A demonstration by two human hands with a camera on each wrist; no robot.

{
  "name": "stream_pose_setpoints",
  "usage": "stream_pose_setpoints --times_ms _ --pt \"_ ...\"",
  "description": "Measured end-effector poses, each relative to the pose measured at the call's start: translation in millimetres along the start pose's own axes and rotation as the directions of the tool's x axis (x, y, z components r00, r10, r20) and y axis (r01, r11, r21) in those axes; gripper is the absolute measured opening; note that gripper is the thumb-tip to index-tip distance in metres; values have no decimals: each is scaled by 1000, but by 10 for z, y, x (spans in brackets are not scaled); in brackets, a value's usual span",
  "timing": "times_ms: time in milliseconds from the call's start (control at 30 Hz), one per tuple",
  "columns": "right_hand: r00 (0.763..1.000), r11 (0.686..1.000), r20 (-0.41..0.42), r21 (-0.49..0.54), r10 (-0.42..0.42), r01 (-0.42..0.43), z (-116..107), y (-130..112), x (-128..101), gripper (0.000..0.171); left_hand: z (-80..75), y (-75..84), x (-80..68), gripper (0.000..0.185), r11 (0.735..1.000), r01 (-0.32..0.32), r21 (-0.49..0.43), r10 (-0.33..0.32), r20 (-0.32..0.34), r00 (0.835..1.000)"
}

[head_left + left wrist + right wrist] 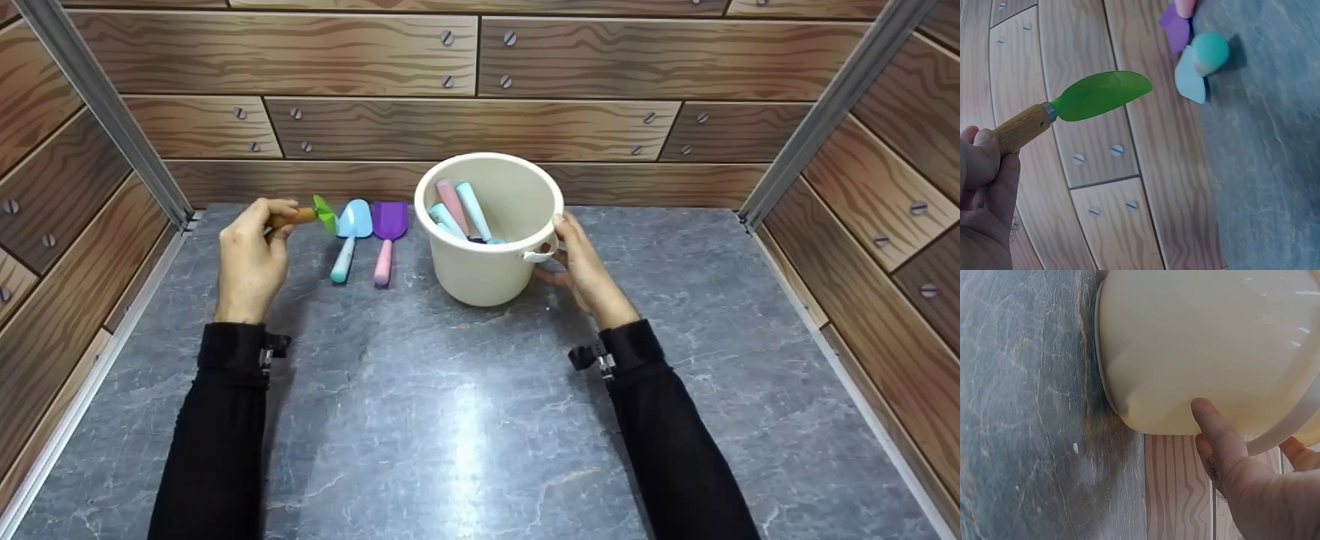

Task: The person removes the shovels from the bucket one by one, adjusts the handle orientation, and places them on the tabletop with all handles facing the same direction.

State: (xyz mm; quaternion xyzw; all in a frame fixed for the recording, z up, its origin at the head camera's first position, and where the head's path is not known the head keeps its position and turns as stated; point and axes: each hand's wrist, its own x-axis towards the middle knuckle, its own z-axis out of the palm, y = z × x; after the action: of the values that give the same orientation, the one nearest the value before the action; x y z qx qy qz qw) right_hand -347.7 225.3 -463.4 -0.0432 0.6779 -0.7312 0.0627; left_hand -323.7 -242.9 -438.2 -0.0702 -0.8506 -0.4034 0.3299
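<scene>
Head view: two shovels (371,238) lying, three handles (459,210) in bucket (487,274).

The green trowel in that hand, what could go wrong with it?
The left hand pinches the green trowel only by the end of its wooden handle, above the table, so it might slip and drop. Swung sideways, it could knock the blue trowel beside it.
</scene>
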Motion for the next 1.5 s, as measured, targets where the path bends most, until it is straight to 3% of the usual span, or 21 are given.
stream_pose_setpoints --times_ms 733,1167,1500 --pt "1000 1000 -6 2 -6 6 9 -3 -10 72 -42 -264 -75 19 997 -13 79 6 99 995" --pt "1000 1000 -4 1 -4 4 20 -10 -10 71 -64 -339 -113 29 994 -43 98 32 115 993" --pt "1000 1000 1 -4 -4 4 9 -2 -2 74 -59 -333 -126 30 995 -17 95 2 154 988"
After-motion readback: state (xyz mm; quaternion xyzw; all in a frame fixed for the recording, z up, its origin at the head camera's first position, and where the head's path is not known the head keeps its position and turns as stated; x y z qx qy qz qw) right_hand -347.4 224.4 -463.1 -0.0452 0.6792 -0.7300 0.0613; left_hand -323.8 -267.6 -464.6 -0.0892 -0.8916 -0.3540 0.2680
